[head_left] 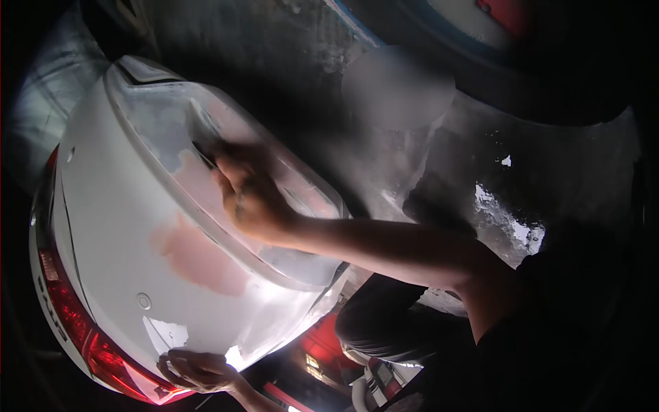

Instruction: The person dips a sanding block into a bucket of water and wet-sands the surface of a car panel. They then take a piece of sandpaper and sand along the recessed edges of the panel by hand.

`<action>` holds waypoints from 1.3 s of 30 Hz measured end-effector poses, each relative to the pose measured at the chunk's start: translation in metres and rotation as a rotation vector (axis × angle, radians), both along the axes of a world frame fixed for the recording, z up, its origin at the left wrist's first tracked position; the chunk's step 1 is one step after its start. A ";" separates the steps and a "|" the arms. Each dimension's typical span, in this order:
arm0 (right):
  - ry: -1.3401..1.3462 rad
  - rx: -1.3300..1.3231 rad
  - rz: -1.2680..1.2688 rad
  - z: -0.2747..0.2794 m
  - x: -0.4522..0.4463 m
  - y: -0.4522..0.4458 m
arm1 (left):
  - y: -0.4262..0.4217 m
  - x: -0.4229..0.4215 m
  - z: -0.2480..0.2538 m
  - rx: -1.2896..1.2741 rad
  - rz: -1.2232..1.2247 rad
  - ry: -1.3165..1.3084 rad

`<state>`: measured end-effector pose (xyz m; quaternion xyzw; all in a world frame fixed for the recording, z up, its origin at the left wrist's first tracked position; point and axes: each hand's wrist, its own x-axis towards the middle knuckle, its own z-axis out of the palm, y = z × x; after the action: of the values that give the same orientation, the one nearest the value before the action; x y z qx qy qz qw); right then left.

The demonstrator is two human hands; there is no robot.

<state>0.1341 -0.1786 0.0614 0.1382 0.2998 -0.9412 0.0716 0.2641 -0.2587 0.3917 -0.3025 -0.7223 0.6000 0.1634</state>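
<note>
A white car bumper point(117, 199) fills the left half of the view, with pinkish patches point(202, 257) and dull grey sanded areas on it. My right hand point(250, 199) is closed around a flat, dark-edged piece point(204, 141), blurred, and presses it against the recessed lower panel point(154, 113) of the bumper. What exactly this piece is, I cannot make out. Down at the bottom edge, my left hand point(199, 371) lies against the bumper beside the red tail light point(113, 364), its fingers somewhat spread and partly in shadow. It appears to hold nothing.
A round sensor point(143, 301) sits in the bumper. The dark floor point(473, 151) has wet, shiny spots. A large round dark object with a bluish edge point(439, 31) stands at the top right. My bent knee point(384, 316) and something red point(322, 343) are near the bumper's end.
</note>
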 end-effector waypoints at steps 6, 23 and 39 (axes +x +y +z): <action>-0.050 0.320 -0.294 -0.003 -0.040 -0.005 | 0.002 -0.002 0.000 -0.033 -0.020 -0.068; -0.133 0.384 -0.548 -0.004 -0.053 -0.015 | -0.001 -0.004 -0.002 0.102 -0.054 -0.066; -0.109 0.314 -0.480 -0.009 -0.017 -0.015 | 0.002 -0.011 -0.002 -0.251 -0.153 -0.092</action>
<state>0.1167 -0.1940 0.0527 0.2647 0.3961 -0.8646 -0.1595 0.2529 -0.2571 0.3897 -0.4020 -0.6233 0.6568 0.1364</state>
